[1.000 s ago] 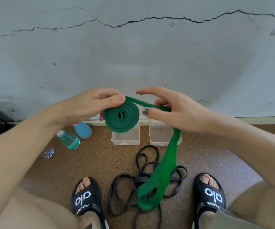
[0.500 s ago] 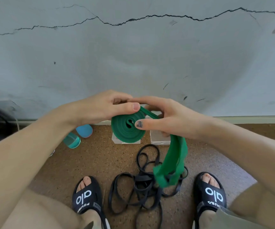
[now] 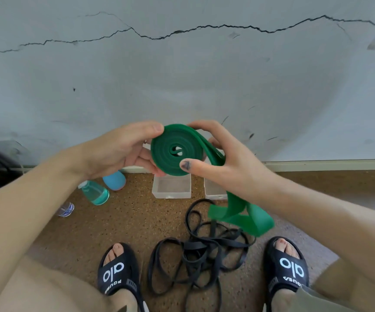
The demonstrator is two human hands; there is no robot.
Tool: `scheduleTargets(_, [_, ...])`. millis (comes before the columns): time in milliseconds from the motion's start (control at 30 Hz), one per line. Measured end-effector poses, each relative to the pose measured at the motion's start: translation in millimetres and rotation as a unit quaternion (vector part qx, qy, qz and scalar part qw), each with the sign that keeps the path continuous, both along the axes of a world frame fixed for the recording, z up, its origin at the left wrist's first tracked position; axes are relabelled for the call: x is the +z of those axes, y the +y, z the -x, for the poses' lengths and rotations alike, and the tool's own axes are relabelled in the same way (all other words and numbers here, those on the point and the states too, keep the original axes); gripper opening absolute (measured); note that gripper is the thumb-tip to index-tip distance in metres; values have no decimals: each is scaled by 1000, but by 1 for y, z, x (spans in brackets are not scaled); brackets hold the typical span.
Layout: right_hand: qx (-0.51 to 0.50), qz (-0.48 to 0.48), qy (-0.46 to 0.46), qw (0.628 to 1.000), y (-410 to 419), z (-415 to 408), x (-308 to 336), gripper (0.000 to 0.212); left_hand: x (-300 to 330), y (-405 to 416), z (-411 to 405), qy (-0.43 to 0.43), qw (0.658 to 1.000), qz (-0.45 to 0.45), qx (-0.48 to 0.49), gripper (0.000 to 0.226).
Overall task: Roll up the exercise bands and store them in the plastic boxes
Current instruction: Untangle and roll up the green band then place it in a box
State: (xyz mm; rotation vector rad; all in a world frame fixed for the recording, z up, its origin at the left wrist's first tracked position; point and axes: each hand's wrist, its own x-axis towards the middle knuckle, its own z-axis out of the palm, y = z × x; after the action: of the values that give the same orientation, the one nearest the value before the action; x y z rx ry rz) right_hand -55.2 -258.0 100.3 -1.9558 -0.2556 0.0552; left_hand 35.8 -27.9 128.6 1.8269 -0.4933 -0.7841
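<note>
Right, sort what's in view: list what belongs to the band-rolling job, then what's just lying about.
Part of the job:
- green band, coiled, held by left hand and right hand
- black bands, tangled on the floor
- two clear plastic boxes, by the wall

Just lying about:
- teal bottle
- blue bottle
- small clear bottle

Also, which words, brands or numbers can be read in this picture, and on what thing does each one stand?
"alo" in white on the strap of the left slipper, seen upside down.
"alo" in white on the strap of the right slipper, also upside down.
Smaller white lettering under each "alo": too small to read surely.
Label on the small bottle at the left: blurred, unreadable.
</note>
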Motion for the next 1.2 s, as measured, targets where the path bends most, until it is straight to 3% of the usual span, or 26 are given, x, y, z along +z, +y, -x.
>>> scheduleTargets(133, [-6, -62, 8, 998, 5, -1, -3, 38, -2, -2, 1, 66, 997, -5, -32, 59])
scheduleTargets(233, [44, -104, 46, 993, 5, -3, 7, 32, 2, -8, 2, -27, 994, -81, -75, 68])
scheduleTargets(333, [86, -106, 75, 988, 5, -6, 13, 28, 7, -17, 4, -88, 987, -111, -71, 57])
scheduleTargets(500, [116, -49, 124, 984, -7, -13, 15, 36, 6, -8, 3, -64, 988, -104, -95, 52])
scheduleTargets(567, [118, -10, 113, 986, -17, -15, 19, 44, 4, -2, 3, -85, 986, -105, -94, 49])
scheduleTargets(700, [100, 40, 72, 992, -24, -17, 21, 39, 2, 1, 1, -89, 992, -55, -76, 50])
scheduleTargets(867, [64, -5, 46, 997, -11, -9, 6, 37, -2, -9, 2, -99, 995, 14, -17, 26])
scheduleTargets(1000, [59, -131, 111, 983, -5, -4, 5, 34, -3, -15, 4, -113, 993, 34, 7, 27])
scheduleTargets(1200, [12, -111, 63, 992, 3, 1, 3, 34, -2, -14, 1, -86, 996, -16, -5, 37])
